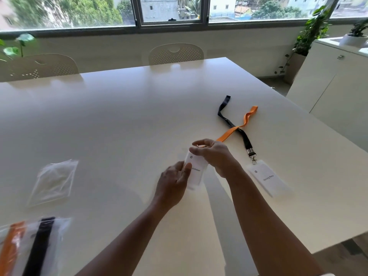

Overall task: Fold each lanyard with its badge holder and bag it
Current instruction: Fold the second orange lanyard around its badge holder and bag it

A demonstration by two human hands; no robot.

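Observation:
My left hand (175,181) pinches the lower left edge of a clear badge holder (196,172) with a white name card, held above the white table (119,116). My right hand (214,154) grips the holder's top, at the metal clip of the orange lanyard (237,127). That orange strap trails back and to the right, crossing over a black lanyard (239,129). The black lanyard's own badge holder (267,179) lies flat on the table to the right of my hands.
An empty clear bag (54,181) lies to the left. At the near left corner sit bagged lanyards, one orange (12,248) and one black (40,244). Two chairs (176,53) stand behind the table; a white cabinet (328,86) stands to the right.

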